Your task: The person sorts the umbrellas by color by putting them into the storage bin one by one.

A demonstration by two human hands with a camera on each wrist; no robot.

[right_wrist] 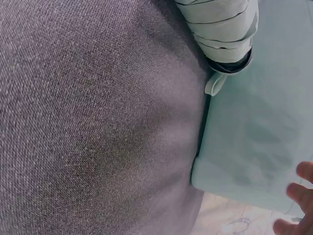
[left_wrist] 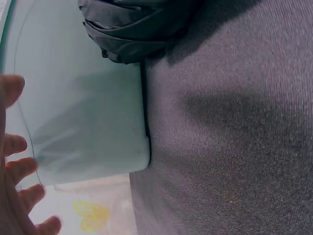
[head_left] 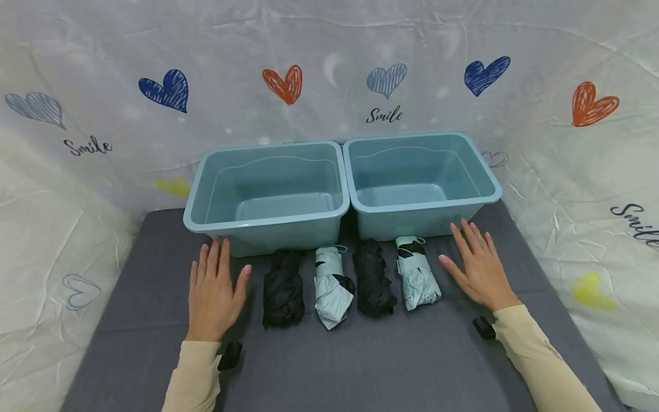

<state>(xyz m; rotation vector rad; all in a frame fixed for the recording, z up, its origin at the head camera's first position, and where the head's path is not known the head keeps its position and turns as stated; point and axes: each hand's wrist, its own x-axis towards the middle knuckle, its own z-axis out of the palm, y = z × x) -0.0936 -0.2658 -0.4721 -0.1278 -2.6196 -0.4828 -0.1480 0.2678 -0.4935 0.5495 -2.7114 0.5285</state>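
Note:
My left hand [head_left: 212, 289], fingers straight, is in front of the left blue bin [head_left: 288, 232], beside a black folded umbrella [head_left: 284, 289]. My right hand [head_left: 480, 269], fingers spread, is by the right blue bin [head_left: 412, 220], just right of a light-blue folded umbrella [head_left: 418, 277] with a wrist loop. Between these two umbrellas lie another light-blue one [head_left: 332, 294] and a second black one [head_left: 373, 280]. Neither hand holds anything. In the left wrist view part of the black umbrella [left_wrist: 132, 29] shows; the right wrist view shows the light-blue umbrella's loop end [right_wrist: 225, 34].
Both bins stand side by side at the back of a grey cloth-covered table [head_left: 370, 372], rims nearly touching. A white curtain [head_left: 329, 34] printed with hearts hangs behind and at the sides. A small black device [head_left: 230, 356] sits at the left wrist, another [head_left: 484, 328] at the right.

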